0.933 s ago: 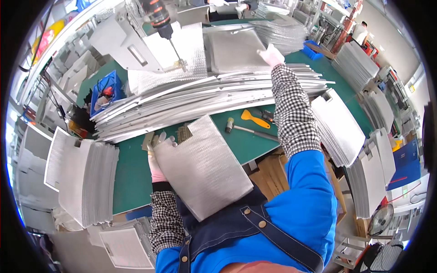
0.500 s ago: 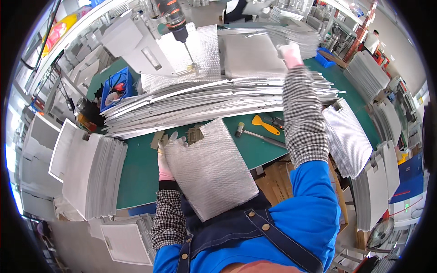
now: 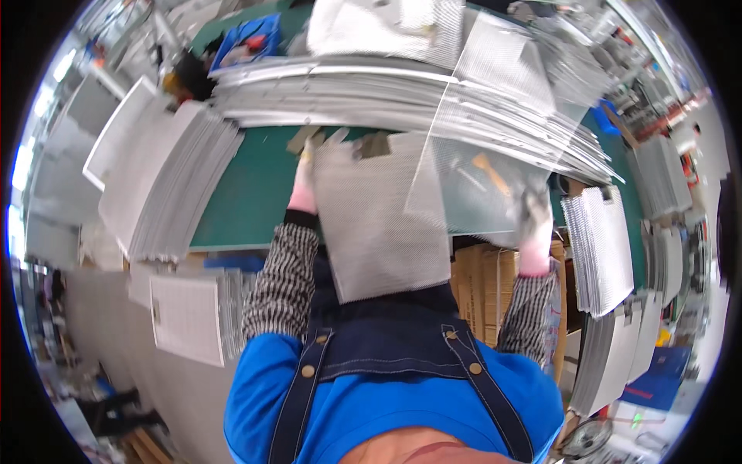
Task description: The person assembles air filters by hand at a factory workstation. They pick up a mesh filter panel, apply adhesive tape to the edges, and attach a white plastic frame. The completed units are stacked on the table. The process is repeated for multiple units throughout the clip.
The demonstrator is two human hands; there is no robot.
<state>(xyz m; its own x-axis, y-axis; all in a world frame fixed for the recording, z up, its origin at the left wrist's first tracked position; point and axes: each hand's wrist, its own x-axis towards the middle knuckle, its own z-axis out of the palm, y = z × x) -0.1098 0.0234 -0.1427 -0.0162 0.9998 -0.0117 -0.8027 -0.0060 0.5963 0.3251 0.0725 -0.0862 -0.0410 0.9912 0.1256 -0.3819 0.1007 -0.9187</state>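
At the middle, a grey mesh panel [image 3: 382, 224] with a notch in its top edge leans over the table's near edge against my apron. My left hand [image 3: 305, 182], in a white and pink glove, grips the panel's upper left edge. A thin see-through mesh sheet [image 3: 456, 178] hangs tilted over the right side of the table. My right hand [image 3: 535, 228], gloved and blurred, grasps the sheet's near right edge. Through the sheet show a yellow-orange scraper [image 3: 491, 173] and a blurred hammer. Small greyish-brown blocks [image 3: 374, 145] lie behind the panel's notch.
A long stack of white metal strips [image 3: 332, 97] crosses the green table [image 3: 232, 205]. Stacked panels stand at left [image 3: 174, 185] and right [image 3: 599, 247]. A blue bin [image 3: 251, 39] sits at the back left. Cardboard [image 3: 479, 290] stands beneath the table's near right edge.
My right hand has come back from the far stack toward me, bringing a see-through mesh sheet. My left hand still holds the grey panel. The whole view has tilted downward.
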